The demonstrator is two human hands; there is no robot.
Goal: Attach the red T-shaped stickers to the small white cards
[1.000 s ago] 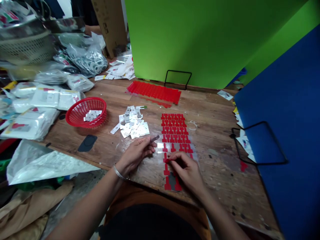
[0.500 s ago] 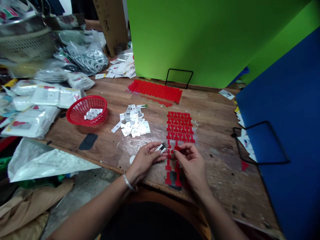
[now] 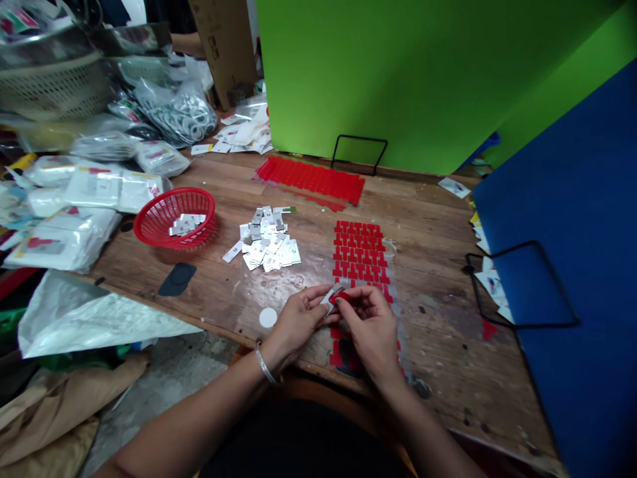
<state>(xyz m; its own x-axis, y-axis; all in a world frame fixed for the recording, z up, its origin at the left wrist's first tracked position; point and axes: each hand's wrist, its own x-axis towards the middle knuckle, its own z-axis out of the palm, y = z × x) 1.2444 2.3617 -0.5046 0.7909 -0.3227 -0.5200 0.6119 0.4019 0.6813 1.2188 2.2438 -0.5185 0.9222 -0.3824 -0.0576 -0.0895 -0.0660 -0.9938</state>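
Head view: left hand (image 3: 298,320) pinching a small silver tag (image 3: 329,298), right hand (image 3: 365,323) pressing a red sticker (image 3: 346,297) against it, both close to the near edge of the wooden worktop (image 3: 438,219). Directly beneath, a clear sheet of red stickers (image 3: 359,248) (partly peeled); farther toward the middle, a heap of silver tags (image 3: 267,245), with a red basket (image 3: 174,217) nearer the left edge.

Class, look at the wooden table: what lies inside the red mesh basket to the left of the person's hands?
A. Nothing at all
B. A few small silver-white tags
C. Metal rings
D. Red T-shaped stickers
B: the red mesh basket holds a small heap of silver-white tags, like those in the loose pile on the table beside it; the red stickers sit on the clear sheet farther right.
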